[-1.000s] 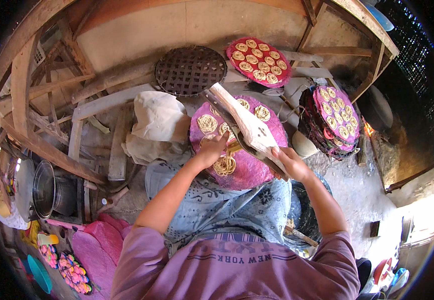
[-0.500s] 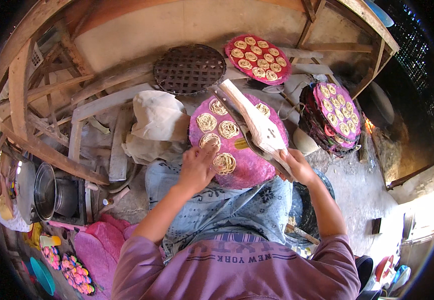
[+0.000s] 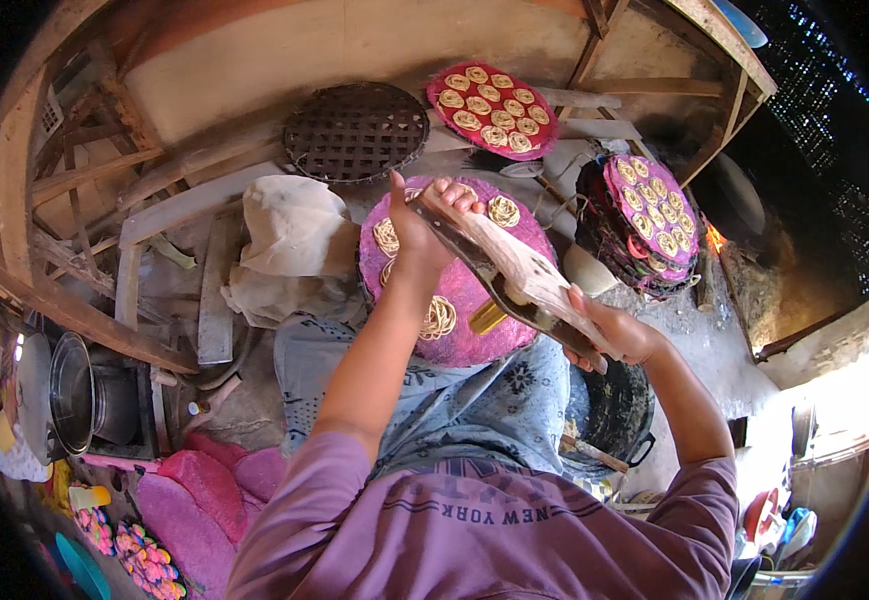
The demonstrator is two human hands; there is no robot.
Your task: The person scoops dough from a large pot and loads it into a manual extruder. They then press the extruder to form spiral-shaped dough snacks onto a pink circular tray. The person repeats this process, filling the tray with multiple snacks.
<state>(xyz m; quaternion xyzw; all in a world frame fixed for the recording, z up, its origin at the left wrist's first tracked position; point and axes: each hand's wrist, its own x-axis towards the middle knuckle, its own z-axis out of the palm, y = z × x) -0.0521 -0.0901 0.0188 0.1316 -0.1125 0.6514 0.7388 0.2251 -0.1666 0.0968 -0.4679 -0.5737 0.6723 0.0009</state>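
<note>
A long wooden noodle press [image 3: 540, 283] with a brass cylinder [image 3: 488, 317] lies slantwise above a round pink mat [image 3: 470, 345] by my lap. My left hand [image 3: 423, 228] is closed around the press's far-left end. Its other end is held in my right hand [image 3: 617, 330], fingers wrapped round the wood. Beneath the press, coiled noodle nests [image 3: 439, 318] rest on the mat. My left forearm and the press hide some of these nests.
A dark woven tray [image 3: 355, 130] and a red mat of noodle nests [image 3: 492, 110] lie beyond. At right, stacked trays [image 3: 652, 215] stand near a fire [image 3: 717, 241]. A dark basin [image 3: 627, 405] sits by my right leg, pale cloth [image 3: 295, 225] to the left.
My left hand has left the noodle nests, moved up and taken hold of the press's far end. My right hand still grips the other end. The whole view has shifted slightly.
</note>
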